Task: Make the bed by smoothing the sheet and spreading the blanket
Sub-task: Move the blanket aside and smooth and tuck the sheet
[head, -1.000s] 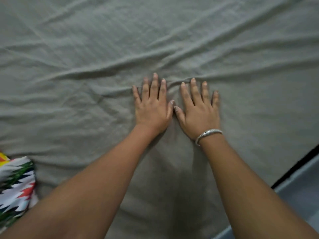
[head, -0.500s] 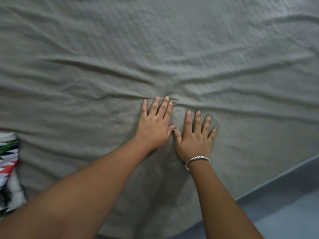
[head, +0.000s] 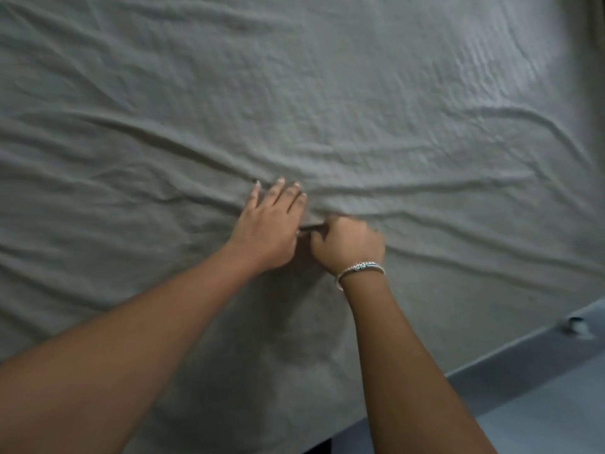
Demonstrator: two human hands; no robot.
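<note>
Left hand (head: 266, 232): laid flat on the sheet (head: 376, 93), palm down, fingers straight and close together, pointing to the far side; fingertips rest at a long crease running left to right. Right hand (head: 348, 244): just right of the left hand and a little nearer, the two almost touching at the thumbs with a dark narrow gap between them. The right hand's fingers are curled under, knuckles up, and bunch a fold of the sheet; creases converge on the knuckles from the right. This hand is motion-blurred, so the exact finger placement cannot be made out. A silver bracelet (head: 360, 268) sits on the right wrist. Both forearms are bare and enter from the near edge, the left from the near-left corner, the right from near centre-right. Sheet: grey-green cloth, spread over the bed and filling nearly the whole view. It is heavily wrinkled, with long ridges running outward from the hands to left and right, finer rippling on the far right, and a smoother patch near, between the forearms. The near edge of the sheet hangs over the bedside at lower right. Beyond that edge, blue-grey floor (head: 540, 411) shows at near right, with a small blurred object (head: 576, 324) lying on it close to the bed.
</note>
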